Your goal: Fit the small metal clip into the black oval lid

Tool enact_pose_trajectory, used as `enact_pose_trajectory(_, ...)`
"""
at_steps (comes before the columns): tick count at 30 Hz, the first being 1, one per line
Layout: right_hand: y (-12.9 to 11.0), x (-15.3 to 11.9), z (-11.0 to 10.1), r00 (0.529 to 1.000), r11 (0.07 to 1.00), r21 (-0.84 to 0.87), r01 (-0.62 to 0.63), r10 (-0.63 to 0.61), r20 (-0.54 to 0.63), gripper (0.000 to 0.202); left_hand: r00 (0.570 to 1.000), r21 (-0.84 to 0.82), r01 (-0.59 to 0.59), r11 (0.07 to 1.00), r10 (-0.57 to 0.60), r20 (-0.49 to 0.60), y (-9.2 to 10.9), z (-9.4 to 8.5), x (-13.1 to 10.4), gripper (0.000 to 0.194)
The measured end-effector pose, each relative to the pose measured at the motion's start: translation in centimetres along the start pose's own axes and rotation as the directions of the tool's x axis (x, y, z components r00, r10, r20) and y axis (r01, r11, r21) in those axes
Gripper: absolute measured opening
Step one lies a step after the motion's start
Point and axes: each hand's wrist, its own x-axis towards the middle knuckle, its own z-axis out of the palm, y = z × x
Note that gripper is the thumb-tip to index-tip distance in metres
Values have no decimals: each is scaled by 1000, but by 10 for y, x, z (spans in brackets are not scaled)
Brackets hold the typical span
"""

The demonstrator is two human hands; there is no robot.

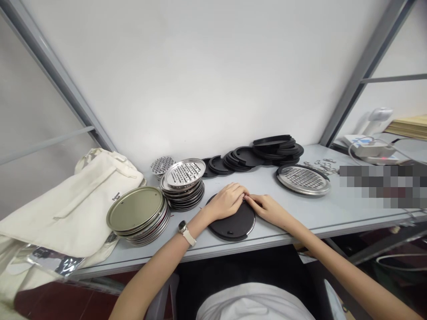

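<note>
A black round disc lies on the table at its front edge, with a small hole near its near side and a shiny metal rim showing at the right. Across its far part rests my left hand, fingers bent and pressed together at the far right edge. My right hand meets it there from the right, thumb and forefinger closed at the disc's rim. Whatever small part may sit between the fingertips is hidden. Left of the disc stand a stack of metal grater plates and a stack of olive-green round plates.
Black round covers are piled along the wall. To the right lie a grater plate in a black holder and several small metal clips. A cream canvas bag covers the table's left end. A white device with cables stands far right.
</note>
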Motion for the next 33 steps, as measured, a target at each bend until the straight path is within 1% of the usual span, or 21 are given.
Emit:
enact_pose_trajectory(5,-2,-2,0,1000,1000,12,18,-18,-7,45,1000,1,25,1000,-25,-15,-3,1,1,16)
enact_pose_trajectory(10,0,-3,0,1000,1000,-21,19,-19,-9,41,999,3,31,1000,-31,-42,-7,3,1,15)
enact_pose_trajectory(16,0,-6,1,999,997,-68,25,-27,-33,29,997,31,54,998,-52,-48,-8,4,0,19)
enact_pose_trajectory(20,-2,-6,-1,999,998,-58,28,-30,-28,25,998,37,57,998,-55,-39,-9,4,0,19)
enact_pose_trajectory(29,1,-6,0,999,998,-50,39,-39,1,24,997,22,56,998,-55,-46,-8,4,0,15)
enact_pose_trajectory(33,2,-6,-1,999,998,-37,41,-41,5,30,998,33,43,999,-41,-57,-6,4,0,13)
